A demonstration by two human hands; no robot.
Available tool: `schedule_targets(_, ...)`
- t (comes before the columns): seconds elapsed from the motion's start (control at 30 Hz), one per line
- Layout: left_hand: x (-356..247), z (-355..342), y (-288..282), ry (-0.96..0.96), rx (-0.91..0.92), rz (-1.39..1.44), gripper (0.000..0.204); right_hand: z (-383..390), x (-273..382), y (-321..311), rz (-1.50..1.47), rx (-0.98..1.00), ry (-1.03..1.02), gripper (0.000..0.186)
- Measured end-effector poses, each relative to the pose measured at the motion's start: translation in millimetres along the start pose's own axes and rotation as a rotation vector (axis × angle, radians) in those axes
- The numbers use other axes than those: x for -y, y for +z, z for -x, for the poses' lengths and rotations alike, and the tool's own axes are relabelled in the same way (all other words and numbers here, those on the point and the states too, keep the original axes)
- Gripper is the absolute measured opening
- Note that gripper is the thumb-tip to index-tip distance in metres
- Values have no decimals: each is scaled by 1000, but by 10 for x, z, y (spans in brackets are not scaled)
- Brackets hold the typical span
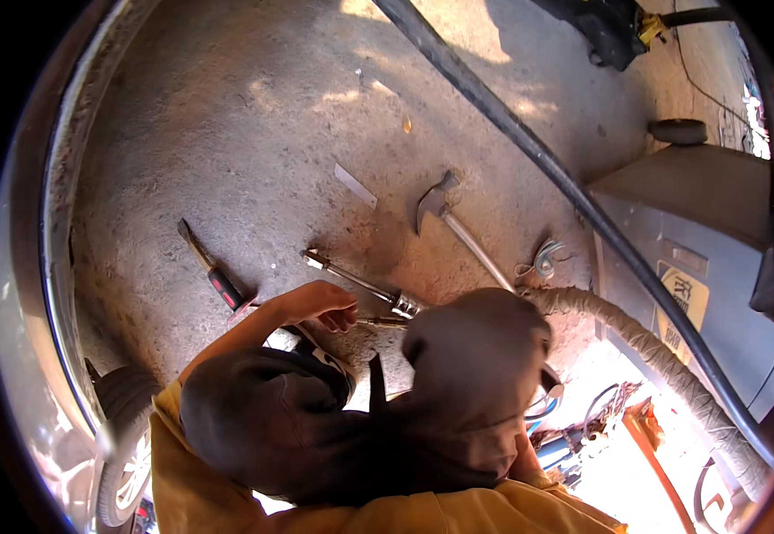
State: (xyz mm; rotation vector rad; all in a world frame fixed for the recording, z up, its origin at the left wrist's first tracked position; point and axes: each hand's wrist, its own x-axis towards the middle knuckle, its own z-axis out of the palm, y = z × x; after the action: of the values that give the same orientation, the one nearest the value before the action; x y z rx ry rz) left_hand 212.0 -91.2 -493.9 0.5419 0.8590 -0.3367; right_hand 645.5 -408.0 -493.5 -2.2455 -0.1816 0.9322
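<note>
My left hand [332,307] hangs past my left knee, its fingers loosely curved with nothing visible in them. Just to its right lies a thin metal rod [382,322], partly behind my right knee. A longer metal tool with a jointed end and a chrome collar [360,283] lies beyond the hand. To the left, a chisel-like tool with a red and black handle [218,280] rests on the ground. Right of centre is a claw hammer [467,233], its handle running behind my right knee. Of my right hand [525,461], only a patch of skin shows beside my right thigh; its fingers are hidden.
A flat metal strip [355,185] lies on the concrete floor [253,133]. A dark hose [529,147] crosses from top to right, near a grey cabinet [716,258] and a wrapped hose [645,338]. A vehicle's side [44,356] and wheel [129,463] border the left.
</note>
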Motion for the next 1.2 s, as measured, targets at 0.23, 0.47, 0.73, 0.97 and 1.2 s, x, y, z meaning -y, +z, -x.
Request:
schedule_targets(0.23,112,-462,191,-66,-70,440,61,-30,-112,-53,289,52,205,44)
schedule_targets(0.47,173,-746,335,-26,-206,698,43,-140,100,-192,550,175,272,46)
schedule_targets(0.73,-521,-81,605,126,-394,666,32,66,967,-596,418,393,479,48)
schedule_targets(0.97,-2004,1373,1801,638,-325,885,34,1604,2456,-1336,-456,520,742,39)
schedule_targets(1.2,-2765,2488,2680,1001,297,1086,47,3793,3782,-1943,-901,666,415,27)
